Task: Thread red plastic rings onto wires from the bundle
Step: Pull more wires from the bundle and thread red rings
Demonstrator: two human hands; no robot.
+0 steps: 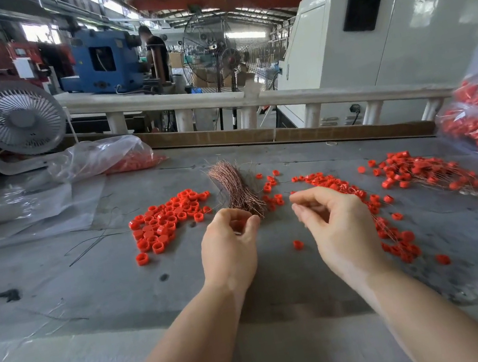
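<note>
Head view: I log both hands, left pinching wire bundle, right curled, grasp unclear, red rings on surface.

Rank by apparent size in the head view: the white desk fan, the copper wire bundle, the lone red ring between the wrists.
1. White desk fan, largest.
2. Copper wire bundle, clearly smaller, though it lies nearer the camera.
3. Lone red ring, by far the smallest, though nearest.
</note>
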